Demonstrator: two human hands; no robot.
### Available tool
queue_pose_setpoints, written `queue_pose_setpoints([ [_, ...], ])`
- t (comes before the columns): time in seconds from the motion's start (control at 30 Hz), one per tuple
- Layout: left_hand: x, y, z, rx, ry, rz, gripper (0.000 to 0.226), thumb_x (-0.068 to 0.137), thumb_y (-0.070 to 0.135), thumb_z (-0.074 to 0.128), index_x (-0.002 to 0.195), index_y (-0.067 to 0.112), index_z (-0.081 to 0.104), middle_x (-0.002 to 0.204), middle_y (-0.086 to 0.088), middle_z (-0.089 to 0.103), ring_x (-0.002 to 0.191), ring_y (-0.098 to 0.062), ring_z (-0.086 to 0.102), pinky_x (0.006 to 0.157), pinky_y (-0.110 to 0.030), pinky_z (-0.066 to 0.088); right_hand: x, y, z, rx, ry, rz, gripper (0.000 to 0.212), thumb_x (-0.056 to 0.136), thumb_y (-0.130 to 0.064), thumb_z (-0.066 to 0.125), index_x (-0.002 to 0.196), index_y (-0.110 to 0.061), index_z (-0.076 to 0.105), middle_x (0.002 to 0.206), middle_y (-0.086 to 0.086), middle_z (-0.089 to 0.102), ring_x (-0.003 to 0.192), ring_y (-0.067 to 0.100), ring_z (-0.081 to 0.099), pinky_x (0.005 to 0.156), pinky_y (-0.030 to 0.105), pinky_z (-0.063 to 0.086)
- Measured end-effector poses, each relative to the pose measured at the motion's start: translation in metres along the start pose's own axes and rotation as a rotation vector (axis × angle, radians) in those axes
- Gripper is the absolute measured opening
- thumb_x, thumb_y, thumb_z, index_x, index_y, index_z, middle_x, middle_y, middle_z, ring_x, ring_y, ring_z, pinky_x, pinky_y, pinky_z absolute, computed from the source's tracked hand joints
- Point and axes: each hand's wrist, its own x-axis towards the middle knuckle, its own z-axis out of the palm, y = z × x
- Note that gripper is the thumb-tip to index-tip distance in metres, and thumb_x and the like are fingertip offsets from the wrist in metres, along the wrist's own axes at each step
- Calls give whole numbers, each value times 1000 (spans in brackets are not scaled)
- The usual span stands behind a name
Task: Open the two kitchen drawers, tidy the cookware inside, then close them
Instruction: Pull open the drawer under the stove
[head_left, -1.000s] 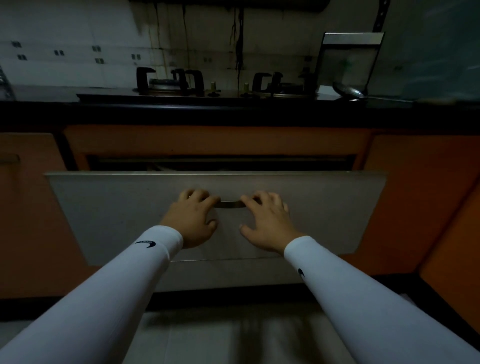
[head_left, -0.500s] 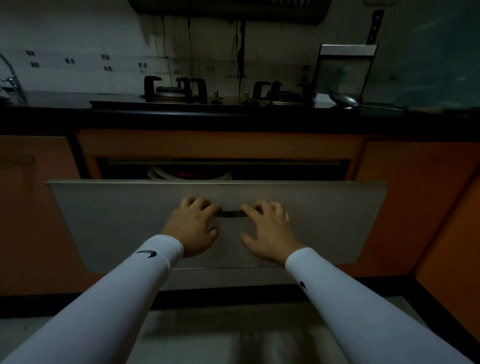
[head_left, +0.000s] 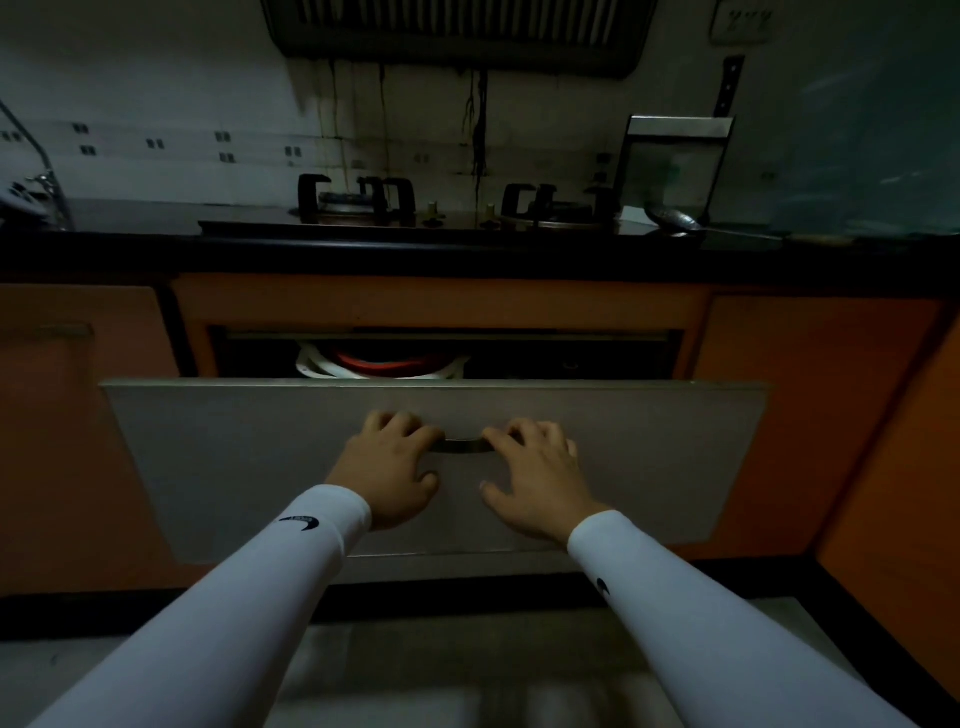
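The grey drawer (head_left: 208, 457) is standing partly pulled out from the orange cabinet (head_left: 810, 415), its front panel running long from left to right and facing the near side, with open floor (head_left: 467, 670) lying below and nearer. A dark gap is showing between the panel's top edge and the cabinet frame. The left hand (head_left: 387, 475) and the right hand (head_left: 540, 480) are gripping the metal handle (head_left: 462, 445) at the panel's middle, fingers curling over its top, thumbs lying against the panel below. Inside the gap, a white-rimmed piece of cookware with red in it (head_left: 379, 366) is sitting left of centre, mostly hidden by the panel; the right part of the drawer is too dark to make out.
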Motion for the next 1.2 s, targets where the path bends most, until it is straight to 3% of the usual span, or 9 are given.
queue_pose_setpoints([
  [1.2, -62, 33, -24, 39, -63, -25, 52, 82, 49, 45, 131, 33, 42, 138, 0, 44, 125, -27, 32, 98, -41, 41, -57, -31, -25, -54, -37, 29, 58, 81, -52, 52, 134, -34, 39, 133, 4, 41, 124, 30, 32, 102, 47, 28],
])
